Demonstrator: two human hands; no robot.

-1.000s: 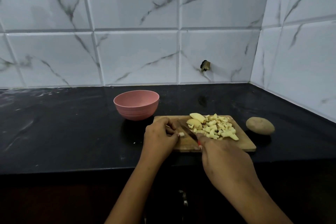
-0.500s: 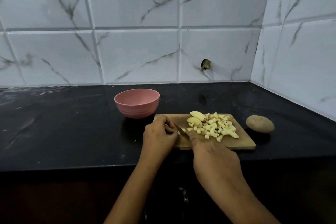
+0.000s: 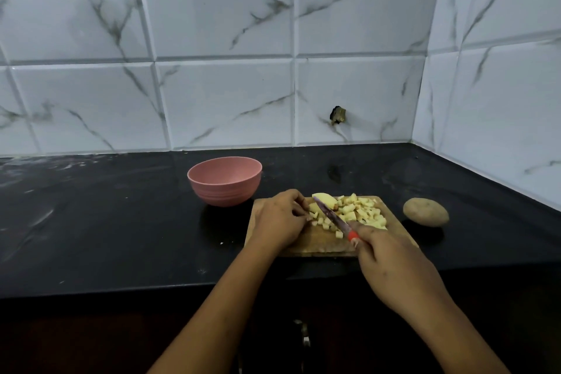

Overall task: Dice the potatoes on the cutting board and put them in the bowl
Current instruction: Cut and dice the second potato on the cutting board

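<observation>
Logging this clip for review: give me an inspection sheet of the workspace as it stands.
Surface: black stone countertop, smudged at left.
Job's things: wooden cutting board bearing diced potato pieces; round pink bowl behind-left, no pieces visible inside; whole brown potato right of board.
Clutter: nothing seen.
Hands: left hand pinches uncut potato chunk; right hand grips red-handled knife.
Cables: nothing seen.
Surroundings: white marble-look wall tiles, small hole.

We face a black, glossy counter [image 3: 106,222], on it a wooden cutting board [image 3: 317,241] near the front edge at centre, a pink bowl [image 3: 224,188] at the board's ten o'clock, just beside it, a whole unpeeled potato [image 3: 425,212] at its three o'clock, slightly apart.
</observation>
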